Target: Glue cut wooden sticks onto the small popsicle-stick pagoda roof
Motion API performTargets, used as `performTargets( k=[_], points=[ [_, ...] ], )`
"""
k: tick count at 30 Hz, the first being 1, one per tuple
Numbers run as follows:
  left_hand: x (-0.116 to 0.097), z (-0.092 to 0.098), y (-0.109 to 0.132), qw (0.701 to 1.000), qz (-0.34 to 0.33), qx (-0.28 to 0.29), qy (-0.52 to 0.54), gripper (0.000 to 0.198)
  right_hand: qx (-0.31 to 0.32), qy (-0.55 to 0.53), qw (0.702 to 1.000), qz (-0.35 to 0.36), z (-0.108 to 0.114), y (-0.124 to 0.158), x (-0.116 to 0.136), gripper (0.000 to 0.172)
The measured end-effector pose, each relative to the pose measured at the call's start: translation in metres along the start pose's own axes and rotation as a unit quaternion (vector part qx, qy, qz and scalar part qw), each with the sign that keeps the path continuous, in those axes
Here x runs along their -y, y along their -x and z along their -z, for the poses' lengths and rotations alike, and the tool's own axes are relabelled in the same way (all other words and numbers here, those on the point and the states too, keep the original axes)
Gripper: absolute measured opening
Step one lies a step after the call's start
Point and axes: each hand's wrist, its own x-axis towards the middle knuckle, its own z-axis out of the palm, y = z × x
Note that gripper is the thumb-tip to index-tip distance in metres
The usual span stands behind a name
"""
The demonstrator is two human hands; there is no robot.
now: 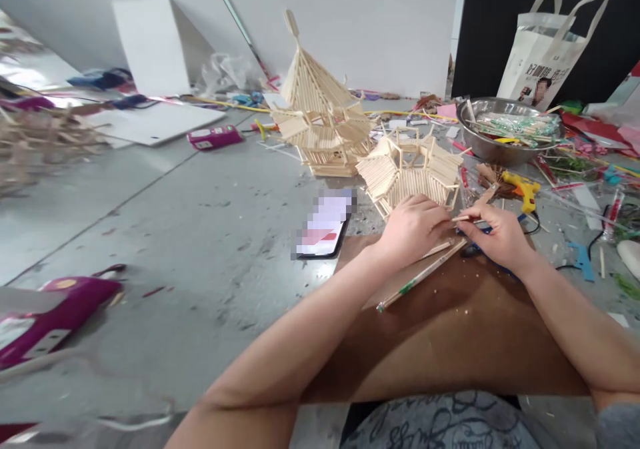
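Both my hands meet over a brown board (450,342), with fingers pinched around a thin wooden stick (461,219). My left hand (415,226) comes in from the left, its fingertips on the stick's near end. Opposite it, my right hand (500,232) grips the same stick between thumb and fingers. Below them lies a clear wrapper with green print holding sticks (417,278). Just beyond my left hand stands a low stick-built roof section (413,181). Behind that rises a taller pagoda model (323,119) of the same sticks, with a pointed top.
A phone (325,222) lies left of the board. A yellow glue gun (523,188) and a blue plastic piece (583,261) are at the right. Behind stand a metal bowl (493,148) of wrapped sticks and a white bag (540,56). Magenta packages (215,137) lie leftward.
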Motion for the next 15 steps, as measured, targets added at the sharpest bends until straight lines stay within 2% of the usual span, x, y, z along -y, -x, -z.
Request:
performTargets(
  k=[7,11,13,15],
  points=[
    [-0.013,-0.035,0.016,1.000,-0.007,-0.020,0.017,0.021,0.028,0.036,0.999,-0.010,-0.006,0.023,-0.005,0.027],
    [-0.016,-0.046,0.026,0.999,0.019,-0.017,0.018,0.027,0.086,0.121,0.988,-0.042,0.006,0.023,-0.010,0.030],
    [-0.015,-0.048,0.030,0.998,0.050,0.003,0.026,0.027,0.146,0.215,0.960,-0.102,0.017,0.023,-0.016,0.032],
    [-0.014,-0.049,0.034,0.995,0.086,0.026,0.046,0.024,0.242,0.316,0.901,-0.172,0.028,0.023,-0.022,0.035]
  ],
)
